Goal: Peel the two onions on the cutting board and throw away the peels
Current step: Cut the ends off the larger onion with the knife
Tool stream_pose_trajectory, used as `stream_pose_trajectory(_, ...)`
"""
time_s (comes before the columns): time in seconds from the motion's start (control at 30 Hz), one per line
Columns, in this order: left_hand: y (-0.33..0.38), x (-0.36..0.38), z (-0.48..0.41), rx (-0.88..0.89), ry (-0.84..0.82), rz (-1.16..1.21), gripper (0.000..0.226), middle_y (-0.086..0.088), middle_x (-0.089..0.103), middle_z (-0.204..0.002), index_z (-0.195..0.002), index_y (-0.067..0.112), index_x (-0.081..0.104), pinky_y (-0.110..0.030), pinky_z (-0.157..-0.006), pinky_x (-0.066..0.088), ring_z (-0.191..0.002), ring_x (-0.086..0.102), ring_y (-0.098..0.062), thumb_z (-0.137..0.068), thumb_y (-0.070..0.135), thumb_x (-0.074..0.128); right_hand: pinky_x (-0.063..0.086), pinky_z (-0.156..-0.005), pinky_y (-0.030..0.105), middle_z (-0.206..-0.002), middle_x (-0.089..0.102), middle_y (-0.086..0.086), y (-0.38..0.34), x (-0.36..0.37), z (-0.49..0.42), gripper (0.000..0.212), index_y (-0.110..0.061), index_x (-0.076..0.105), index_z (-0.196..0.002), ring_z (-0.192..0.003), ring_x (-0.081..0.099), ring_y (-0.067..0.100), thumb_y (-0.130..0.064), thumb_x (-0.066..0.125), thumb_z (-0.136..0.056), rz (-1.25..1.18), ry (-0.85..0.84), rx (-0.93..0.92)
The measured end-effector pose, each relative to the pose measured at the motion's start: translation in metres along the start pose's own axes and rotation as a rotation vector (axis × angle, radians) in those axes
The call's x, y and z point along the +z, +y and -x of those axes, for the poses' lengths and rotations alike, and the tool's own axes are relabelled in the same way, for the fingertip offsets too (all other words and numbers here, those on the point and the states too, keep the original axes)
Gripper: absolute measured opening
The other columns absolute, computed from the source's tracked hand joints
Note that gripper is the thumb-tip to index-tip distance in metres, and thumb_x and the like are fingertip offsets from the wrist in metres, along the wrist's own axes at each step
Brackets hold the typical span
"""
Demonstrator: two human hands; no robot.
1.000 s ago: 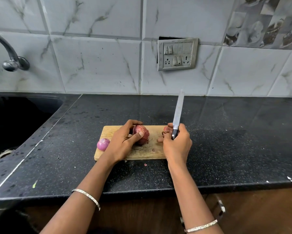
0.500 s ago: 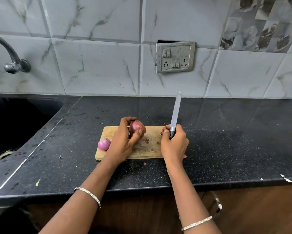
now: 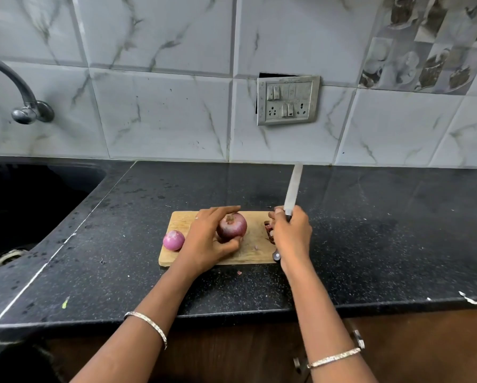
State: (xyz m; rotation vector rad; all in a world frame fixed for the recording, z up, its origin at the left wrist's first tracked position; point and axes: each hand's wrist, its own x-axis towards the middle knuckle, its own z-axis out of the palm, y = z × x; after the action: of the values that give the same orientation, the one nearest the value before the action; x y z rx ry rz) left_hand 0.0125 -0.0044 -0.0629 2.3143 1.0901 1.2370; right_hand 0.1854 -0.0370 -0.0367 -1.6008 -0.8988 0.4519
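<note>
Kitchen, probably domestic: tap [image 3: 30, 111], sink [image 3: 24, 205], black counter [image 3: 370, 244] (marbled wall tiles [image 3: 162, 114] behind).

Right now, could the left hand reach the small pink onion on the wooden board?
Probably yes: the small pink onion lies uncovered just beside the left hand, though its fingers hold the large red onion.

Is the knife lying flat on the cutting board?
No, the right hand grips the knife, blade raised and pointing away from the person.
</note>
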Motion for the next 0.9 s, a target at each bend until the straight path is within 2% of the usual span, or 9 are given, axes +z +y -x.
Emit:
stream_pose_trajectory(0.17, -0.001, 0.000, 0.000, -0.062, -0.037, 0.019, 0.063, 0.008, 0.066, -0.115, -0.125, 0.022, 0.062, -0.006, -0.085, 0.041, -0.100, 0.059, -0.009, -0.067, 0.028, 0.087, 0.063, -0.080, 0.036, -0.094, 0.074, 0.015, -0.011, -0.020, 0.010, 0.012, -0.006, 0.063, -0.108, -0.086, 0.076, 0.022, -0.014, 0.055, -0.104, -0.323, -0.271, 0.040)
stream_pose_trajectory(0.27, -0.001, -0.001, -0.001, -0.021, -0.061, 0.025, 0.067, 0.006, 0.067, -0.118, -0.127, 0.019, 0.064, -0.015, -0.091, 0.048, -0.103, 0.062, -0.008, -0.066, 0.043, 0.078, 0.060, -0.085, 0.045, -0.097, 0.072, 0.012, -0.012, -0.011, 0.021, 0.011, -0.016, 0.066, -0.100, -0.091, 0.072, 0.024, -0.025, 0.059, -0.101, -0.114, -0.325, -0.028)
stream_pose_trajectory(0.33, -0.001, -0.002, -0.001, -0.019, -0.077, 0.052, 0.069, 0.004, 0.067, -0.122, -0.132, 0.018, 0.063, -0.013, -0.095, 0.048, -0.106, 0.063, -0.006, -0.070, 0.043, 0.076, 0.054, -0.075, 0.044, -0.092, 0.067, 0.010, -0.012, -0.004, 0.027, 0.015, -0.016, 0.063, -0.096, -0.084, 0.065, 0.026, -0.029, 0.058, -0.100, -0.001, -0.302, -0.038)
stream_pose_trajectory(0.4, -0.003, -0.001, 0.000, -0.059, -0.106, 0.127, 0.071, 0.003, 0.067, -0.122, -0.135, 0.017, 0.060, -0.021, -0.099, 0.053, -0.111, 0.064, -0.005, -0.072, 0.043, 0.079, 0.054, -0.071, 0.046, -0.089, 0.063, 0.011, -0.012, -0.001, 0.032, 0.014, -0.016, 0.061, -0.098, -0.079, 0.059, 0.022, -0.028, 0.056, -0.101, -0.039, -0.287, 0.018)
stream_pose_trajectory(0.53, -0.006, 0.001, 0.001, -0.130, -0.108, 0.295, 0.070, 0.004, 0.065, -0.124, -0.130, 0.018, 0.054, -0.032, -0.098, 0.056, -0.117, 0.064, -0.007, -0.071, 0.039, 0.086, 0.058, -0.089, 0.056, -0.113, 0.067, 0.020, -0.004, 0.000, 0.031, 0.013, -0.016, 0.062, -0.106, -0.100, 0.071, 0.026, -0.026, 0.055, -0.100, -0.253, -0.337, 0.176)
stream_pose_trajectory(0.67, -0.004, -0.002, 0.001, -0.135, -0.115, 0.349, 0.061, 0.004, 0.064, -0.125, -0.129, 0.018, 0.055, -0.033, -0.098, 0.056, -0.117, 0.063, -0.009, -0.076, 0.037, 0.077, 0.061, -0.087, 0.032, -0.113, 0.071, 0.016, -0.001, -0.005, 0.035, 0.016, -0.003, 0.063, -0.111, -0.102, 0.073, 0.021, -0.010, 0.050, -0.105, -0.522, -0.438, 0.261)
stream_pose_trajectory(0.77, -0.005, -0.004, 0.000, -0.069, -0.116, 0.200, 0.061, 0.007, 0.063, -0.123, -0.132, 0.021, 0.058, -0.037, -0.097, 0.055, -0.113, 0.061, -0.005, -0.076, 0.036, 0.073, 0.061, -0.085, 0.031, -0.109, 0.073, 0.014, -0.002, -0.009, 0.040, 0.017, -0.002, 0.063, -0.112, -0.099, 0.074, 0.019, -0.010, 0.049, -0.106, -0.559, -0.435, 0.214)
stream_pose_trajectory(0.83, -0.007, -0.005, 0.000, -0.085, -0.123, 0.203, 0.063, 0.009, 0.062, -0.124, -0.131, 0.025, 0.059, -0.040, -0.097, 0.055, -0.114, 0.061, -0.007, -0.073, 0.043, 0.076, 0.061, -0.071, 0.032, -0.098, 0.073, 0.009, -0.004, -0.014, 0.042, 0.018, -0.007, 0.065, -0.108, -0.084, 0.074, 0.016, -0.016, 0.050, -0.106, -0.431, -0.348, 0.134)
stream_pose_trajectory(0.9, -0.009, -0.005, 0.000, -0.118, -0.149, 0.267, 0.063, 0.008, 0.062, -0.125, -0.126, 0.030, 0.059, -0.042, -0.097, 0.056, -0.115, 0.063, -0.011, -0.070, 0.047, 0.080, 0.047, -0.047, 0.028, -0.081, 0.061, 0.004, -0.004, -0.023, 0.046, 0.023, -0.011, 0.067, -0.103, -0.060, 0.059, 0.014, -0.023, 0.047, -0.108, -0.351, -0.296, 0.106)
